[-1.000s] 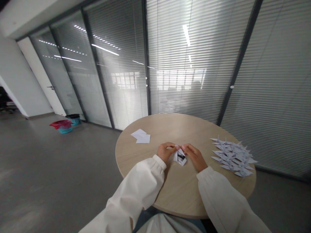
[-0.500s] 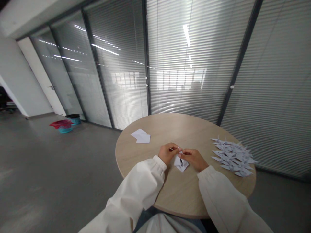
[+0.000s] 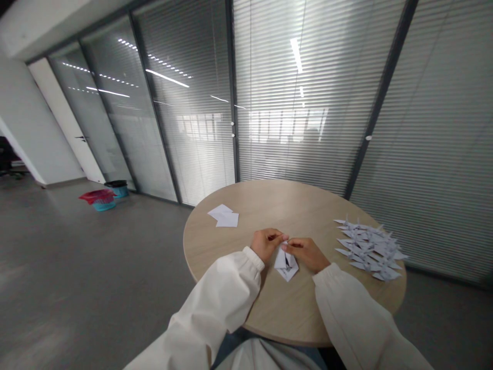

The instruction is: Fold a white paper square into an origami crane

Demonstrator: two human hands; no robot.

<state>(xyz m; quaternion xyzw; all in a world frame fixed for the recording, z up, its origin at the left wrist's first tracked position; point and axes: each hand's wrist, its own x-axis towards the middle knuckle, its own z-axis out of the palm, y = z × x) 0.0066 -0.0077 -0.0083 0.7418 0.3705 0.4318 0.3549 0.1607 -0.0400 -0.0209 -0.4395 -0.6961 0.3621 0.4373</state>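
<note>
A small piece of folded white paper (image 3: 287, 267) with a dark slit-like gap down its middle is held above the near half of the table. My left hand (image 3: 266, 243) pinches its far tip between thumb and fingers. From the other side my right hand (image 3: 308, 252) grips the same tip, thumb and fingers closed. The fingertips of both hands nearly meet and hide the top of the paper. To the right lies a cluster of folded white paper cranes (image 3: 370, 249) with pointed wings.
The round wooden table (image 3: 277, 198) stands by a glass partition with blinds (image 3: 288, 144). Two flat white paper pieces (image 3: 227, 220) overlap at its left. On the floor at far left are a bin with a red liner (image 3: 100, 199) and one with a black liner (image 3: 117, 188).
The folded paper's lower end has come slightly nearer to me, and more of it shows below my fingers. Both hands keep their pinch and have barely moved.
</note>
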